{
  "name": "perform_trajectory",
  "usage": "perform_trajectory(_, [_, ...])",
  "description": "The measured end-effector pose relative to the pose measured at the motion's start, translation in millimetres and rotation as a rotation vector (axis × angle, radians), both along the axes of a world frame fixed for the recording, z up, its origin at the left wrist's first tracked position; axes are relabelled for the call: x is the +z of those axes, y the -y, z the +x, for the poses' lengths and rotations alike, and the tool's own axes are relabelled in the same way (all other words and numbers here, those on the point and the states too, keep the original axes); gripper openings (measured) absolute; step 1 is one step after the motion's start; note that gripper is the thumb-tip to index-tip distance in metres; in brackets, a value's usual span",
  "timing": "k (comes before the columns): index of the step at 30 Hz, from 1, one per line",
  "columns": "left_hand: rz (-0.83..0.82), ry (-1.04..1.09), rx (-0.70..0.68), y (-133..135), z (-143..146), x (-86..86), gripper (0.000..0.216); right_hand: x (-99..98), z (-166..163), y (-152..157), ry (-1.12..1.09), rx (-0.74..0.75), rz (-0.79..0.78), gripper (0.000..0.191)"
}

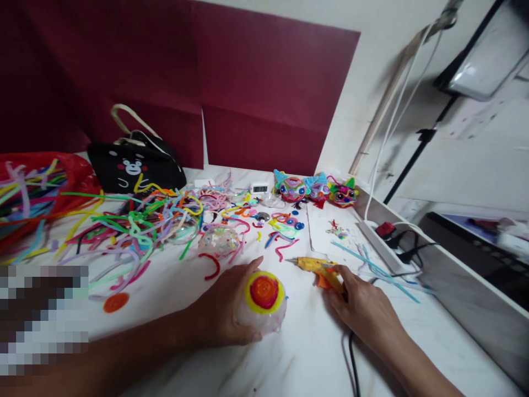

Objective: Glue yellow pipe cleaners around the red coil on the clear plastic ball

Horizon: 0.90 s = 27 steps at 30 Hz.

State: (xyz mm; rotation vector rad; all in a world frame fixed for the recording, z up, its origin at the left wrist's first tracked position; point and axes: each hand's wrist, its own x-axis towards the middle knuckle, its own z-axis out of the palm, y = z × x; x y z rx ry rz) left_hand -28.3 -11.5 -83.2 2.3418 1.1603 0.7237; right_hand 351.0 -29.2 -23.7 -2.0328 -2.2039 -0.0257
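Note:
My left hand (235, 309) is wrapped round the side of a clear plastic ball (256, 325). On the ball sits a coiled disc (264, 292) with an orange centre, a red ring and a yellow outer ring. Over to the right, my right hand (359, 298) grips the handle of a yellow glue gun (316, 264), whose nozzle points left. A black cord (353, 364) runs down below that hand. Beyond my left hand lie a curved red pipe cleaner (212, 266) and a clear half shell with coloured specks (219, 241).
A tangle of pipe cleaners (140, 226) spreads across the left, beside a red bag (82, 176) and a black tote (136, 165). Decorated balls (293, 187) stand at the back near a small digital clock (259, 188). A power strip (382, 248) lies along the right edge.

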Motion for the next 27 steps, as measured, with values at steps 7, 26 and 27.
perform_trajectory(7, [-0.009, 0.017, -0.016, 4.0, -2.4, -3.1, 0.146, -6.5, 3.1, 3.1, -0.049, 0.035, 0.059, 0.031])
perform_trajectory(26, [-0.199, 0.061, 0.046, 31.1, -14.0, 7.8, 0.135, -10.6, -12.9, 19.5, -0.087, 0.003, 0.173, 0.032])
perform_trajectory(27, [-0.204, 0.064, 0.042, 31.4, -14.9, 7.6, 0.135, -11.1, -12.9, 19.7, -0.092, -0.002, 0.171, 0.032])
